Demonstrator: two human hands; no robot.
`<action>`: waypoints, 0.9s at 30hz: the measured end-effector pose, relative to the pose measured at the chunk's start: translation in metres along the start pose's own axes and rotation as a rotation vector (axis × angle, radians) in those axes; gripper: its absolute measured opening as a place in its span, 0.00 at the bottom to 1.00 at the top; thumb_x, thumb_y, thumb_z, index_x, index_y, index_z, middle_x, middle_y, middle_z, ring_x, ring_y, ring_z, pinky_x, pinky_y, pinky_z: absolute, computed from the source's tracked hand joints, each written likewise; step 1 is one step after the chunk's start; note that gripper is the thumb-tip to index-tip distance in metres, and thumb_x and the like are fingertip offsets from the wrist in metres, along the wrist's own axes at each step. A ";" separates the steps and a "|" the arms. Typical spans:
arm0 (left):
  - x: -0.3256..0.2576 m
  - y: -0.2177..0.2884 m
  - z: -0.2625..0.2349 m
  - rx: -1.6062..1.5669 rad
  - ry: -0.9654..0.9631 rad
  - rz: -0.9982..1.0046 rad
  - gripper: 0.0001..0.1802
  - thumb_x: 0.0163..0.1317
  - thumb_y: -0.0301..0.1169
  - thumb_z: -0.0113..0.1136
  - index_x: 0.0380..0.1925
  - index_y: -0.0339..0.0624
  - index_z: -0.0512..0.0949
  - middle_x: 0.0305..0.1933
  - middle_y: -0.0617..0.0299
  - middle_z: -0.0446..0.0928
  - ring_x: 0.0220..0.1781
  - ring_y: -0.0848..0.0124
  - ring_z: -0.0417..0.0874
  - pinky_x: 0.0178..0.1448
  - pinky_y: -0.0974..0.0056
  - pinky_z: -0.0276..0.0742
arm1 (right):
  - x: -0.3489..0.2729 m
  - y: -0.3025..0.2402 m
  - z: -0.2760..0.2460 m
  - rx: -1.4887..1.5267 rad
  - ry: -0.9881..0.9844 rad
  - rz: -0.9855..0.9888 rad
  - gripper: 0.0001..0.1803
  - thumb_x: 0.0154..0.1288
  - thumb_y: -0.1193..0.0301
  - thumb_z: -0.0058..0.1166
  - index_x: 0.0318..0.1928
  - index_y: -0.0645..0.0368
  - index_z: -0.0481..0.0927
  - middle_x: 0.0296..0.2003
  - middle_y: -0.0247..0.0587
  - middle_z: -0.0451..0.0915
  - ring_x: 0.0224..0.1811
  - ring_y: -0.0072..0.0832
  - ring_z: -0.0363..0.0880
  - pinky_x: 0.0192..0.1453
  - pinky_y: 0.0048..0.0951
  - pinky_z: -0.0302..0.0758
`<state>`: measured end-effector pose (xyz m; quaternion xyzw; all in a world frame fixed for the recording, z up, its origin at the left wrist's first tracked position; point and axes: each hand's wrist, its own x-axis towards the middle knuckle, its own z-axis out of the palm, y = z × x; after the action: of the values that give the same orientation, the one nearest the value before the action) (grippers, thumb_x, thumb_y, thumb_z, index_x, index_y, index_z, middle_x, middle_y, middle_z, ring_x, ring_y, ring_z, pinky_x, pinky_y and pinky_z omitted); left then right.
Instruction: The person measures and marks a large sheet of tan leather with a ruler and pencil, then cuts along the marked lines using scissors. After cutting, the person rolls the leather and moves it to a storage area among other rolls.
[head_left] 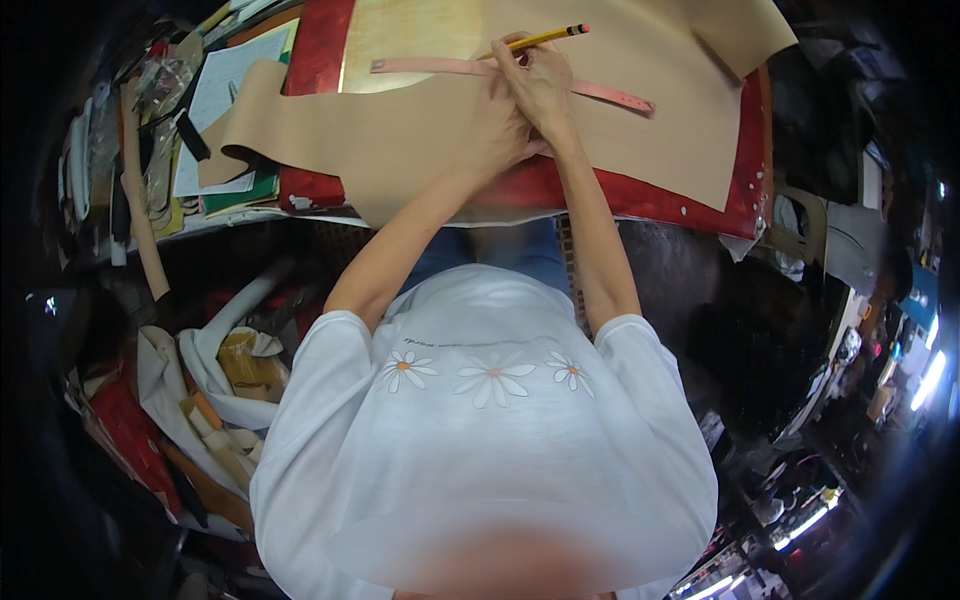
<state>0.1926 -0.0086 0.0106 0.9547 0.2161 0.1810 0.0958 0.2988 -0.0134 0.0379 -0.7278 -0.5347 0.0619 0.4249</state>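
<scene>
A yellow pencil (560, 36) with a reddish eraser slants in my right hand (545, 85), whose fingers are closed around it. Its writing end is mostly hidden by the fingers. My left hand (492, 130) lies flat and partly under the right one, its thumb stretched out and its other fingers mostly covered. Both hands rest over a wide tan sheet (400, 135), leather-like in look. Across the sheet runs a narrow pink strip (612, 96), which looks like a measuring tape. Its middle passes beneath my hands.
The sheet lies on a red-topped table (748, 185) and curls up at the far right and left. A pale yellow panel (410, 35) shows behind it. Papers (225, 85) and rolled materials (140, 190) crowd the left. Scraps (225, 390) are heaped below.
</scene>
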 end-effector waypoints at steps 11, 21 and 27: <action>0.003 0.010 -0.005 -0.041 0.043 -0.059 0.38 0.58 0.59 0.56 0.64 0.52 0.68 0.61 0.49 0.65 0.66 0.56 0.63 0.68 0.48 0.55 | -0.045 0.089 -0.119 0.258 0.385 0.394 0.12 0.73 0.69 0.44 0.43 0.69 0.70 0.34 0.50 0.76 0.32 0.36 0.81 0.38 0.36 0.83; 0.004 0.008 -0.005 -0.038 0.045 -0.051 0.38 0.58 0.60 0.55 0.63 0.50 0.69 0.60 0.48 0.65 0.65 0.56 0.64 0.67 0.49 0.56 | -0.046 0.080 -0.130 0.261 0.402 0.450 0.10 0.73 0.71 0.43 0.39 0.69 0.68 0.29 0.44 0.73 0.31 0.27 0.81 0.35 0.28 0.86; 0.030 0.000 0.002 -0.032 0.110 -0.016 0.38 0.56 0.60 0.57 0.61 0.50 0.71 0.60 0.51 0.66 0.64 0.56 0.65 0.66 0.51 0.59 | -0.033 0.079 -0.155 0.304 0.611 0.403 0.12 0.70 0.67 0.50 0.36 0.65 0.73 0.19 0.36 0.74 0.23 0.19 0.76 0.27 0.24 0.79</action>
<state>0.2183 0.0042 0.0180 0.9398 0.2258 0.2358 0.1004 0.4264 -0.1318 0.0696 -0.7320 -0.2148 0.0029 0.6466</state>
